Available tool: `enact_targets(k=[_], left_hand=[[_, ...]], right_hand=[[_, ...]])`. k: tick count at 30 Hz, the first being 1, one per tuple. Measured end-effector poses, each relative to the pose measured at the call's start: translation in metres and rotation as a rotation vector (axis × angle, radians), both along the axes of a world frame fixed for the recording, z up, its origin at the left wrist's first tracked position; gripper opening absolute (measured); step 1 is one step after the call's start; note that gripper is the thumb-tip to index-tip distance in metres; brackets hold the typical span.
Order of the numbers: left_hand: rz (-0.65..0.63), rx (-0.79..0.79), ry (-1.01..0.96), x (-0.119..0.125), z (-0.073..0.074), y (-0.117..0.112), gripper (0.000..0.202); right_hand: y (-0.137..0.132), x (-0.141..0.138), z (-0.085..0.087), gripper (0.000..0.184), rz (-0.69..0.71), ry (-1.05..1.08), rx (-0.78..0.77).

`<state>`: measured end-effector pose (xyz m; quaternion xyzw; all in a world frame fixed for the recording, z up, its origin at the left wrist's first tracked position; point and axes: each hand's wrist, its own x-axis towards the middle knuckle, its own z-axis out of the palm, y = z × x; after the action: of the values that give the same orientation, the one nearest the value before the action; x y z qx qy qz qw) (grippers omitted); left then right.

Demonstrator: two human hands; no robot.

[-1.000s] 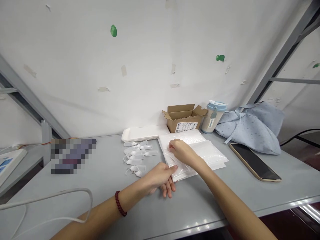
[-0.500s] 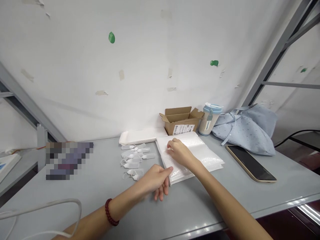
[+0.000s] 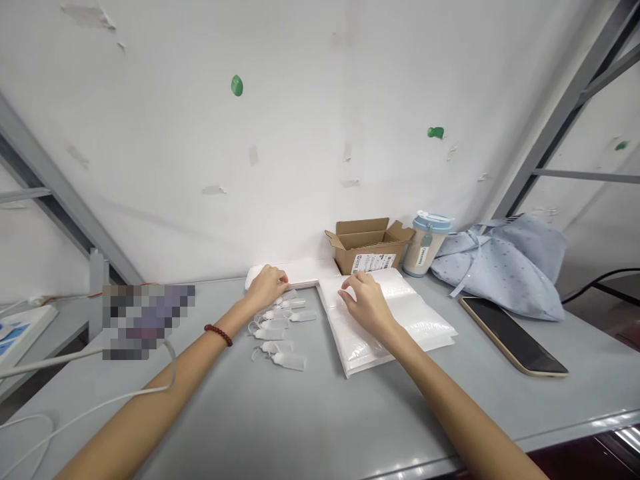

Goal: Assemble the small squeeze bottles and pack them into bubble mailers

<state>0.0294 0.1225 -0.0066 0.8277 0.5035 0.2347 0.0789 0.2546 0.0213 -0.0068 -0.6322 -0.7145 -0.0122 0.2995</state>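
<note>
Several small white squeeze bottles point(image 3: 290, 361) with thin loops at their caps lie in a loose group on the grey table. My left hand point(image 3: 267, 287), with a dark red bead bracelet at the wrist, is at the far end of this group, by the front edge of a flat white stack point(image 3: 315, 272). Its fingers are curled together, and whatever is in them is hidden. A pile of clear-fronted white plastic bags point(image 3: 415, 320) lies to the right. Over its left part is my right hand point(image 3: 367, 303), fingers bent and thumb apart, with nothing visible in it.
Behind the bags stand an open cardboard box point(image 3: 367, 250) and a lidded cup point(image 3: 425, 250). A light blue cloth bag point(image 3: 505, 267) and a phone point(image 3: 513, 337) lie at the right. White cables point(image 3: 173, 367) cross at the left, near a blurred-out patch.
My left hand has moved from the bags' near left corner back and left to the white stack. A bottle now lies lower in the group. My right hand remains over the bags.
</note>
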Motion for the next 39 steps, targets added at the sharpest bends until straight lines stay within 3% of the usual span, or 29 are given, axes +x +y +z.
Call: enact_targets(k=[9, 13, 16, 18, 20, 22, 26, 28, 30, 32, 34, 36, 39], left_hand=[[-0.041, 0.148, 0.058, -0.002, -0.010, 0.008, 0.023], [-0.044, 0.272, 0.031, -0.010, -0.006, -0.001, 0.025], [-0.123, 0.353, 0.049, -0.016, -0.002, -0.023, 0.025], [-0.237, 0.510, 0.107, -0.016, -0.002, -0.046, 0.026], [-0.304, 0.617, 0.151, -0.013, -0.003, -0.071, 0.027], [-0.392, 0.602, 0.188, -0.009, -0.005, -0.093, 0.027], [-0.406, 0.376, 0.040, -0.013, -0.005, -0.109, 0.023], [-0.251, 0.268, -0.150, -0.023, -0.002, -0.105, 0.020], [0.001, 0.114, -0.371, -0.035, 0.002, -0.098, 0.018], [0.146, -0.175, -0.602, -0.045, 0.008, -0.092, 0.031], [0.131, -0.534, -0.822, -0.050, 0.012, -0.091, 0.036], [0.107, -0.782, -0.991, -0.050, 0.015, -0.093, 0.032], [0.099, -0.892, -1.114, -0.041, 0.015, -0.101, 0.025]], right_hand=[[0.003, 0.000, -0.007, 0.009, -0.010, -0.017, 0.026], [0.004, 0.000, -0.012, 0.008, 0.017, -0.091, 0.167], [0.000, -0.004, -0.010, 0.012, 0.064, -0.287, 0.360], [-0.005, -0.008, -0.005, 0.017, 0.168, -0.448, 0.456], [-0.011, -0.013, -0.002, 0.020, 0.253, -0.550, 0.497], [-0.014, -0.016, -0.001, 0.017, 0.281, -0.581, 0.508], [-0.014, -0.016, -0.003, 0.014, 0.276, -0.551, 0.492], [-0.012, -0.015, -0.004, 0.016, 0.250, -0.529, 0.480], [-0.011, -0.016, -0.005, 0.018, 0.229, -0.509, 0.482], [-0.011, -0.018, -0.007, 0.019, 0.218, -0.490, 0.495], [-0.013, -0.023, -0.010, 0.019, 0.204, -0.469, 0.510], [-0.016, -0.029, -0.012, 0.018, 0.198, -0.442, 0.503], [-0.023, -0.038, -0.012, 0.026, 0.261, -0.446, 0.413]])
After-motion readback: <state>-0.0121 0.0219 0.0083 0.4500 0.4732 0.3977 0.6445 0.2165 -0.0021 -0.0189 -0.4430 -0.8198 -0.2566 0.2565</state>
